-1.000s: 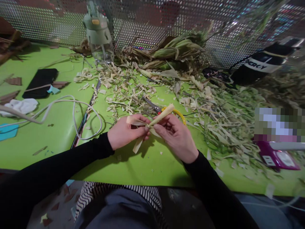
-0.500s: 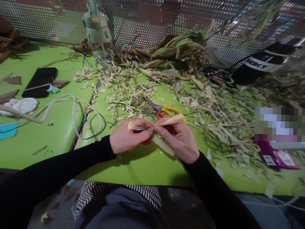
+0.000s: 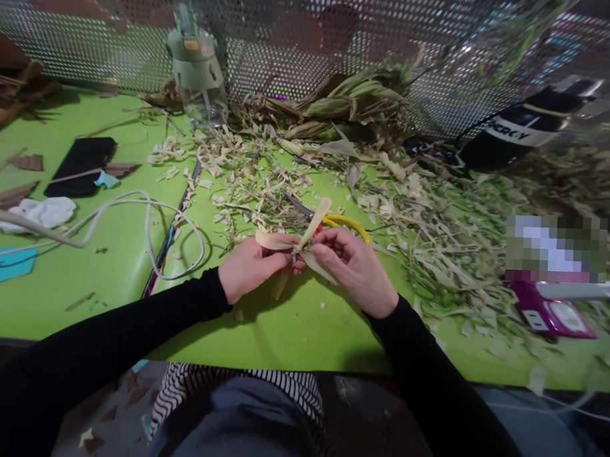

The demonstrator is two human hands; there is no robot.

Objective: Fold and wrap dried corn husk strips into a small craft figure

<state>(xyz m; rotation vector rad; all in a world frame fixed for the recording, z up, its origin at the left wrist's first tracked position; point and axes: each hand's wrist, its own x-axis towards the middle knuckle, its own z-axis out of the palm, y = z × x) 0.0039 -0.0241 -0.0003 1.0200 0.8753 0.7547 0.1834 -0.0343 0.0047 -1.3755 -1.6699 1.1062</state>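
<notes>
Left hand (image 3: 251,267) pinches husk strips (image 3: 316,223) at their crossing; right hand's (image 3: 356,270) fingers curl close — steady centre pinch advisable.

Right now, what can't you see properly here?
All in the head view:
- Parts of the pale strips in the left hand: its fingers cover them.
- Part of the scissors' handles: behind the strips and right hand.
- Whatever's above the purple thing: blurry squares hide it.
- The floor scraps: too dark and small.
</notes>
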